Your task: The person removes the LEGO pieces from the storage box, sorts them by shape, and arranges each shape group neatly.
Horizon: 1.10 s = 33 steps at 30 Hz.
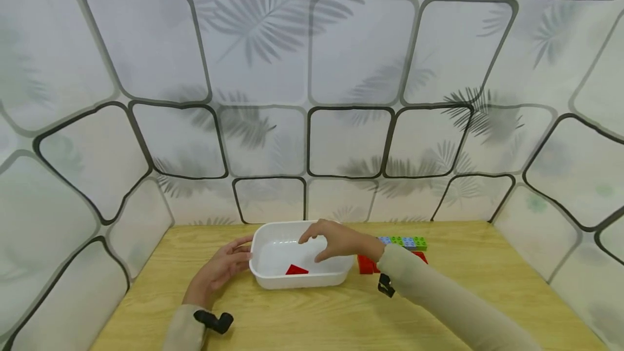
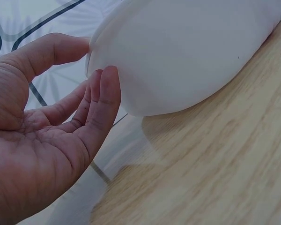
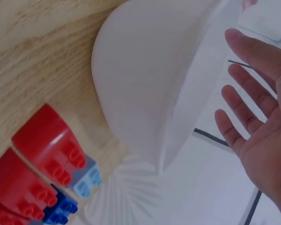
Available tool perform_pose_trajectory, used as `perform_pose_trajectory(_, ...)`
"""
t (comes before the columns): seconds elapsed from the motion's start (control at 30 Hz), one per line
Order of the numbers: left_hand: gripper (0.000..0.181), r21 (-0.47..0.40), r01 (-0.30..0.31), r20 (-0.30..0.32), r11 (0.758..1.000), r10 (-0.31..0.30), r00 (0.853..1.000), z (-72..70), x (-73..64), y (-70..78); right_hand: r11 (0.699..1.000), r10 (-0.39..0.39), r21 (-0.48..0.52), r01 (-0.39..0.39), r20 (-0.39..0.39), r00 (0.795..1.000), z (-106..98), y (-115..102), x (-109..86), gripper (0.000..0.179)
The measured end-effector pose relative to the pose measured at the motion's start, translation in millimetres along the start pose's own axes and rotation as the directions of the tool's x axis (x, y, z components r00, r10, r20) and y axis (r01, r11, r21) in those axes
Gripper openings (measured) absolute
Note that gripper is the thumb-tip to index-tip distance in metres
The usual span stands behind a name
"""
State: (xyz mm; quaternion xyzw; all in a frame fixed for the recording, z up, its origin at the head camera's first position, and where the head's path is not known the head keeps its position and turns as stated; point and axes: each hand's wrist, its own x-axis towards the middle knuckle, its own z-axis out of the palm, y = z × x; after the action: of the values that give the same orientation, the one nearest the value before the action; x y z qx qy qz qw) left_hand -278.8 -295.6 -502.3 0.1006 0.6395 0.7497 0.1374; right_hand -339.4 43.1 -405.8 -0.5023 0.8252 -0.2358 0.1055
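Note:
A white plastic bin [image 1: 302, 281] stands on the table with one red piece [image 1: 296, 270] lying inside, near its front wall. At the bin's left end my left hand [image 1: 225, 267] touches the rim and outer wall with its fingertips; the left wrist view shows the fingers [image 2: 103, 105] relaxed against that wall. My right hand [image 1: 336, 240] is over the right part of the bin, thumb and fingers spread apart. Nothing is between the fingers of this right hand [image 3: 264, 89] in the right wrist view.
Right of the bin lie several red toy bricks [image 3: 49, 143], with a dark blue brick [image 3: 61, 206] and a light blue brick [image 3: 86, 178] beside them. Behind them runs a row of green and blue bricks [image 1: 409, 242]. Patterned cloth walls [image 1: 268, 145] enclose the wooden table [image 1: 302, 318].

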Motion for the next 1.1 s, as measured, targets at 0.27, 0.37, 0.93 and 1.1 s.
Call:
perform_pose_trajectory(0.27,0.057,-0.01,0.0,-0.003,1.0,0.0,1.0,0.6,0.4,0.9,0.998,0.053,-0.022,-0.051,0.088,0.995,17,0,14.9,0.051)
perform_pose_trajectory(0.37,0.058,-0.012,-0.003,-0.002,1.0,0.002,1.0,1.6,0.2,1.4,0.997,0.056,-0.058,-0.049,0.12,0.991,24,2,18.8,0.052)
perform_pose_trajectory(0.93,0.061,-0.022,-0.003,-0.009,1.0,0.003,1.0,2.4,-0.7,2.5,0.995,0.019,-0.1,0.0,0.189,0.982,45,6,39.7,0.046)
perform_pose_trajectory(1.1,0.062,-0.023,-0.007,-0.004,1.0,0.007,1.0,2.7,-1.6,3.4,0.989,0.076,-0.14,-0.055,0.145,0.987,47,8,43.3,0.042)
